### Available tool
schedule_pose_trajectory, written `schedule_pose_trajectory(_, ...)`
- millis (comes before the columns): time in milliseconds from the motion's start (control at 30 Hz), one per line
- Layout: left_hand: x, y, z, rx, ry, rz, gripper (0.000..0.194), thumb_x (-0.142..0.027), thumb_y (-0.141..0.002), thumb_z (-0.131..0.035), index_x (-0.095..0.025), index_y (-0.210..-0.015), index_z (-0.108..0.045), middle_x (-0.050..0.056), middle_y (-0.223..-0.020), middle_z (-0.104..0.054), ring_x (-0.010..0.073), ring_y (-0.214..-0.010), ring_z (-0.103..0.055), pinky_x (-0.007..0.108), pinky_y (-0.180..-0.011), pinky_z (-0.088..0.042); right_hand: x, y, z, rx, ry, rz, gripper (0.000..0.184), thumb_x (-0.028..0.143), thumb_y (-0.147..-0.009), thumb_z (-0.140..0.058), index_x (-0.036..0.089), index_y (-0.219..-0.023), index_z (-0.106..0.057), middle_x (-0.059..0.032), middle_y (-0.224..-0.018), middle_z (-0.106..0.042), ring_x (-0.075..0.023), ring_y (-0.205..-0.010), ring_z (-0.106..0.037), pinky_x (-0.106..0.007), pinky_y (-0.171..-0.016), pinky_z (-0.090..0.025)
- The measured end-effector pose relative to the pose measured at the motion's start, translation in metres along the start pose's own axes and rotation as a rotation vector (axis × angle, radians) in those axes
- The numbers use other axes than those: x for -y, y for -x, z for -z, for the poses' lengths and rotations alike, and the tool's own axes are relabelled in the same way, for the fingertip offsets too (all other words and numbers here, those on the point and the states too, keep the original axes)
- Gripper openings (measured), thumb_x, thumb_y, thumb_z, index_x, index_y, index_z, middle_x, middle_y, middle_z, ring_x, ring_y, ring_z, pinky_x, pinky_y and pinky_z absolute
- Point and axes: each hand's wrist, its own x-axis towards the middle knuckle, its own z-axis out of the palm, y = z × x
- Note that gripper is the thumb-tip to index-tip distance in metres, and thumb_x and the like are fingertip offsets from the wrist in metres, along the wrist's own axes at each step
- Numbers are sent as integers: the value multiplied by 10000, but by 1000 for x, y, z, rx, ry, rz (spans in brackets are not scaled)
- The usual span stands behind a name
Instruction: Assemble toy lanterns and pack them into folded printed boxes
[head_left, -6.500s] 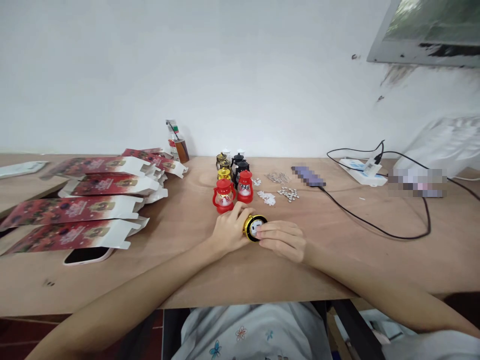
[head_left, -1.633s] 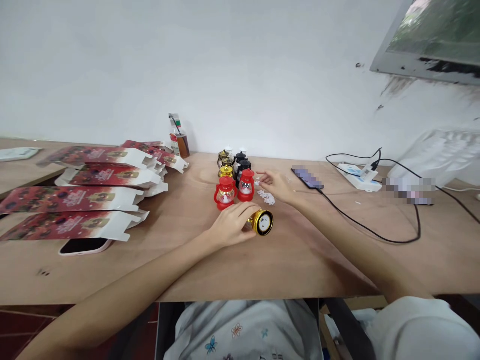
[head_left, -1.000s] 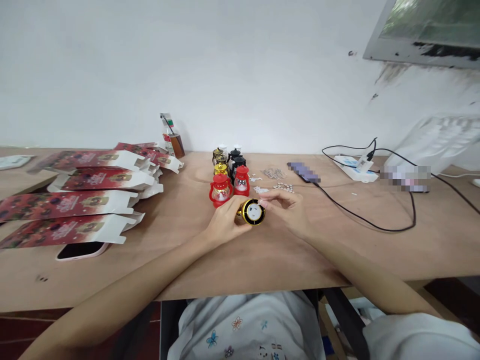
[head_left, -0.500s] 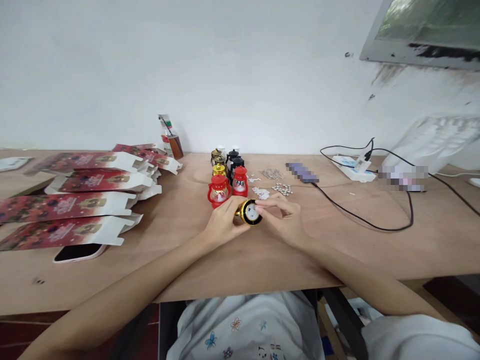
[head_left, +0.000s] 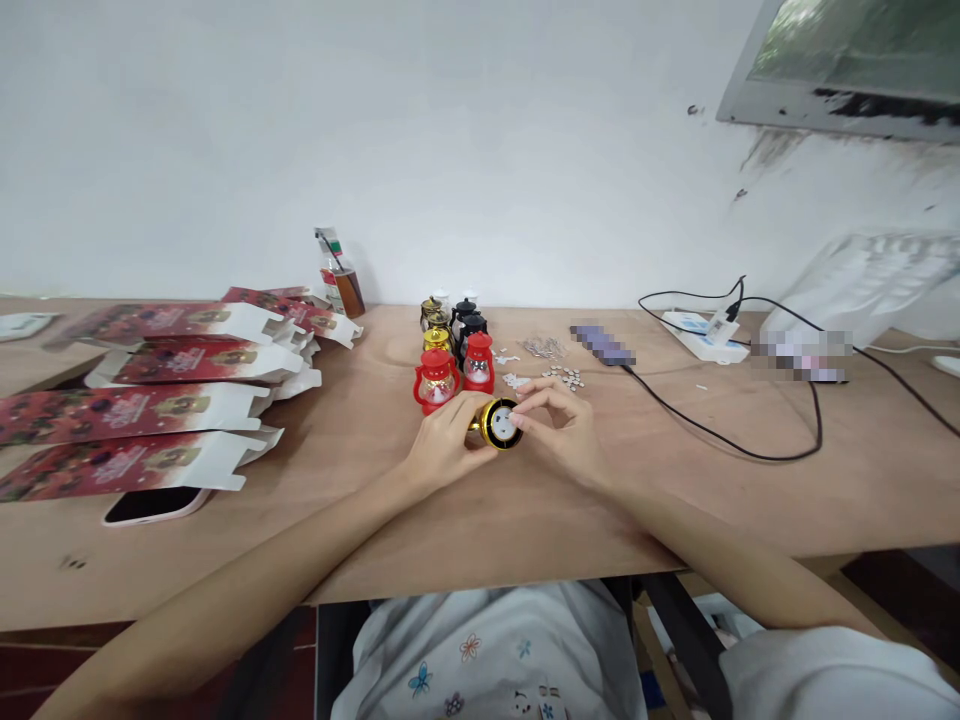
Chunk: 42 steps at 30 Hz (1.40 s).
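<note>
My left hand (head_left: 448,440) is wrapped round a small gold lantern (head_left: 501,424), which lies on its side with its round base turned toward me. The base has a black ring and a white centre with small dark openings. At the right edge of that base, the thumb and forefinger of my right hand (head_left: 562,428) come together in a pinch; whatever may be between them is too small to make out. Just beyond my left hand stand two red lanterns (head_left: 436,382), with gold, black and white ones in rows behind them. Button cells (head_left: 564,377) and white bits (head_left: 515,381) lie past my right hand.
Flattened red printed boxes (head_left: 187,408) overlap along the left, partly over a phone (head_left: 156,505). A drink bottle (head_left: 345,285) stands by the wall. On the right lie a blurred purple phone (head_left: 602,345), a black cable (head_left: 720,446) and a white power strip (head_left: 705,338).
My right forefinger and other fingers have shifted slightly at the lantern's base, showing more of its white centre. My left hand keeps its hold. The whole view has moved a little.
</note>
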Motion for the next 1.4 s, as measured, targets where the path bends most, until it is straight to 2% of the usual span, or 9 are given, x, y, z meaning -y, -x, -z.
schedule_pose_trajectory(233, 3, 0, 1, -13, -90, -87, 342, -332, -813, -607, -166, -1098, -515, 115, -1062, -641, 233, -960, -625, 341, -802, -518, 4, 0, 2, 90, -124, -80, 147, 365, -728, -733, 230, -706, -680, -37, -965, -582, -174, -984, -577, -364, -906, -471)
schedule_pose_trajectory(567, 2, -3, 5, -156, -267, -306, 323, -378, -820, -621, -155, -1045, -556, 119, -976, -674, 223, -849, -640, 326, -704, -500, -1, 1, 3, 165, -93, 19, 132, 295, -767, -701, 212, -677, -651, -27, -894, -603, -156, -891, -588, -348, -836, -469)
schedule_pose_trajectory(733, 2, -3, 4, -167, -193, -289, 315, -387, -820, -618, -150, -1016, -550, 119, -929, -670, 207, -827, -641, 314, -705, -511, -3, 0, 4, 208, -113, 36, 170, 344, -754, -711, 207, -670, -652, -35, -891, -635, -155, -859, -605, -346, -811, -490)
schedule_pose_trajectory(833, -2, -3, 6, -175, -112, -338, 339, -429, -835, -586, -155, -1028, -533, 120, -924, -668, 197, -820, -647, 301, -684, -514, -1, -12, 15, 266, -208, 7, 191, 385, -729, -728, 209, -692, -664, -25, -791, -668, -145, -739, -625, -311, -698, -517)
schedule_pose_trajectory(900, -6, -3, 8, -172, -46, -411, 377, -473, -834, -575, -159, -1036, -525, 116, -906, -674, 200, -805, -648, 311, -681, -510, -4, -28, 29, 191, -197, -31, 198, 388, -752, -706, 206, -692, -654, -2, -673, -666, -125, -612, -611, -276, -606, -508)
schedule_pose_trajectory(967, -9, -3, 10, -169, 1, -464, 407, -505, -820, -584, -165, -1034, -526, 106, -884, -686, 198, -770, -646, 321, -675, -496, -13, -51, 46, 44, -77, -50, 214, 397, -768, -684, 195, -709, -648, 5, -636, -665, -118, -567, -602, -263, -584, -502)
schedule_pose_trajectory(1033, -12, -3, 11, -164, 22, -483, 397, -496, -815, -596, -173, -1037, -528, 101, -888, -698, 190, -755, -648, 314, -660, -482, -29, -75, 64, 50, 151, -81, 240, 410, -782, -656, 172, -759, -660, -18, -674, -686, -132, -601, -620, -264, -601, -503)
schedule_pose_trajectory(1167, -14, -5, 13, -136, 45, -440, 332, -374, -827, -611, -181, -1083, -525, 107, -974, -703, 192, -860, -652, 319, -719, -493, -69, -109, 88, 402, 986, -196, 243, 276, -902, -479, 144, -973, -670, -73, -935, -721, -142, -834, -656, -234, -732, -480)
schedule_pose_trajectory(1400, -22, -6, 17, -115, 105, -230, 448, -261, -763, -660, -196, -1184, -520, 119, -1137, -660, 226, -999, -612, 378, -849, -516, -104, -120, 82, 621, 1299, -206, 243, 205, -846, -495, 118, -925, -708, -168, -1051, -685, -261, -1018, -613, -300, -806, -440)
